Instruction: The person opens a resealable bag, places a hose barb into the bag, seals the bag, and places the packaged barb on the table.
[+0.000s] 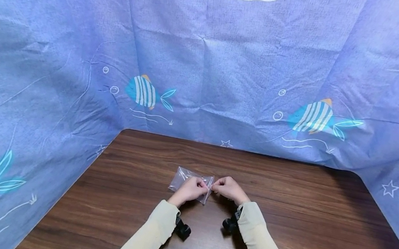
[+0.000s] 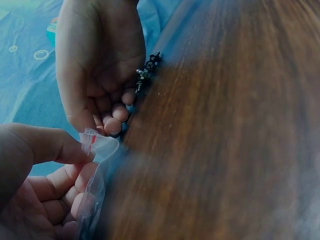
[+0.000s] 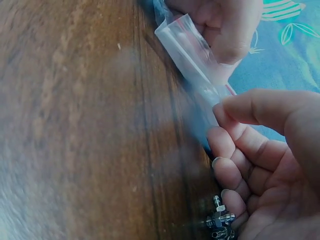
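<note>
Clear plastic bag [image 1: 182, 177] at middle of counter [image 1: 289, 187], edge caught between 2 hands! Left hand [image 1: 191, 190] pinching that edge, thumb against fingers, bag's body spreading out under and beyond it. Right hand [image 1: 230, 188] just beside, thumb and index finger pinching same edge, other fingers curled in. Red line [image 2: 93, 140] showing at gripped edge. Small metal fittings [image 3: 219, 220] clustered right by right hand's little finger.

There is lots of room on the table [image 1: 323, 216], left and right. The left hand [image 1: 191, 188], right hand [image 1: 229, 188] and bag [image 1: 182, 175] block the middle. Metal bits [image 3: 220, 220] crowd the right hand. Cloth [image 1: 228, 78] walls the back.
</note>
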`<control>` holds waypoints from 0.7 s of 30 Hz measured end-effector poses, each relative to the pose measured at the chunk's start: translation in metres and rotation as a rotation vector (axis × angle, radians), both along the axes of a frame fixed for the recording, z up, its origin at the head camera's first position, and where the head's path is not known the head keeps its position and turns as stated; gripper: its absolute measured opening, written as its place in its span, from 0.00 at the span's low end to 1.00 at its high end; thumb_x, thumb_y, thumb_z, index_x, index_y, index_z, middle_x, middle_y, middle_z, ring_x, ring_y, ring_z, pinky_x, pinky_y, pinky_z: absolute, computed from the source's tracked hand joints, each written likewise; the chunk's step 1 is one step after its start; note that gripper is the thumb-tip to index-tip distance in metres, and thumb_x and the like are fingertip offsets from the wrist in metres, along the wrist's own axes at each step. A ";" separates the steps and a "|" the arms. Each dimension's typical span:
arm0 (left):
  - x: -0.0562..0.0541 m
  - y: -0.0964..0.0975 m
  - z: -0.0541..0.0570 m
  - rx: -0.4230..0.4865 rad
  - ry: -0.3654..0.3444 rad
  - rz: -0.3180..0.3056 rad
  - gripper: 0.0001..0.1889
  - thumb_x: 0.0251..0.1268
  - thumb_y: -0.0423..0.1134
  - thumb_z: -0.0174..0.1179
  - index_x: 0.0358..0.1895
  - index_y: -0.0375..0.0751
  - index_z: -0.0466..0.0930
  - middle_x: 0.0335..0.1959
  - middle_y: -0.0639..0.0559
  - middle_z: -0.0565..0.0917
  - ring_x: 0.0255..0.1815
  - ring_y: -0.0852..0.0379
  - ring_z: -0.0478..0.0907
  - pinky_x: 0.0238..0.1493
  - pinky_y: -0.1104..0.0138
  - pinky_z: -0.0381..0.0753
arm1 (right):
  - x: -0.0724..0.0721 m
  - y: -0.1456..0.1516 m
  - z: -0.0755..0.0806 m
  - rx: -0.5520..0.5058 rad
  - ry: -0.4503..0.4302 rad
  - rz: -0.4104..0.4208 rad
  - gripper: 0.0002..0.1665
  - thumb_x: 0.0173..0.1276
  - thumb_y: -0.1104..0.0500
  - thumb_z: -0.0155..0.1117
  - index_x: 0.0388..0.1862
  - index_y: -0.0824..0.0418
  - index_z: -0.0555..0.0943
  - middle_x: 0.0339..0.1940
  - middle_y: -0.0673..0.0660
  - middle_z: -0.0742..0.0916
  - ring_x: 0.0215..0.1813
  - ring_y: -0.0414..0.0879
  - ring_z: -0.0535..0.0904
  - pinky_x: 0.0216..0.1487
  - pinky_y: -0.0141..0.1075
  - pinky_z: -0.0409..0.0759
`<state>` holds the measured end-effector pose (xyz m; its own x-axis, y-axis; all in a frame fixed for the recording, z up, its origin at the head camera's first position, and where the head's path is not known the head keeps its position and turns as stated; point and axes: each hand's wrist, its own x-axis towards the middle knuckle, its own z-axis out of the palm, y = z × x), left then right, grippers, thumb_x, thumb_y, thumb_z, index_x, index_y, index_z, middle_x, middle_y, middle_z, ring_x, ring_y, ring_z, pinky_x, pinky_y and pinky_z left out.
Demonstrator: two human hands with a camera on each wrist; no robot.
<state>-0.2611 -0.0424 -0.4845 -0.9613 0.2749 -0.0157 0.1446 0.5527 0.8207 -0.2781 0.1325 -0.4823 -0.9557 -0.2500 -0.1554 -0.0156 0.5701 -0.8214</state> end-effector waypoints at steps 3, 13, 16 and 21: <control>0.000 -0.001 0.001 0.006 0.001 -0.004 0.05 0.54 0.33 0.60 0.26 0.33 0.81 0.22 0.54 0.77 0.24 0.63 0.68 0.27 0.73 0.67 | 0.000 0.000 0.000 -0.009 0.000 0.002 0.09 0.60 0.58 0.64 0.29 0.64 0.85 0.19 0.50 0.81 0.20 0.40 0.69 0.20 0.30 0.64; 0.000 -0.001 0.000 -0.002 0.003 -0.007 0.05 0.55 0.33 0.60 0.26 0.34 0.80 0.22 0.55 0.75 0.23 0.62 0.67 0.27 0.72 0.67 | 0.001 0.000 0.001 -0.006 -0.010 0.002 0.09 0.60 0.59 0.63 0.28 0.64 0.85 0.19 0.50 0.81 0.19 0.40 0.68 0.19 0.31 0.62; 0.000 -0.001 -0.001 -0.005 0.005 -0.004 0.05 0.55 0.33 0.60 0.26 0.34 0.80 0.22 0.55 0.75 0.23 0.62 0.67 0.27 0.72 0.66 | 0.002 0.000 0.003 -0.005 -0.016 -0.001 0.08 0.60 0.59 0.63 0.28 0.64 0.84 0.19 0.50 0.80 0.18 0.39 0.67 0.19 0.30 0.62; -0.001 0.000 0.000 -0.014 0.011 0.009 0.05 0.54 0.33 0.60 0.26 0.35 0.81 0.22 0.56 0.75 0.23 0.63 0.67 0.27 0.73 0.67 | 0.000 0.000 0.003 -0.005 -0.026 -0.005 0.08 0.59 0.59 0.62 0.28 0.63 0.84 0.19 0.50 0.80 0.18 0.40 0.66 0.18 0.30 0.61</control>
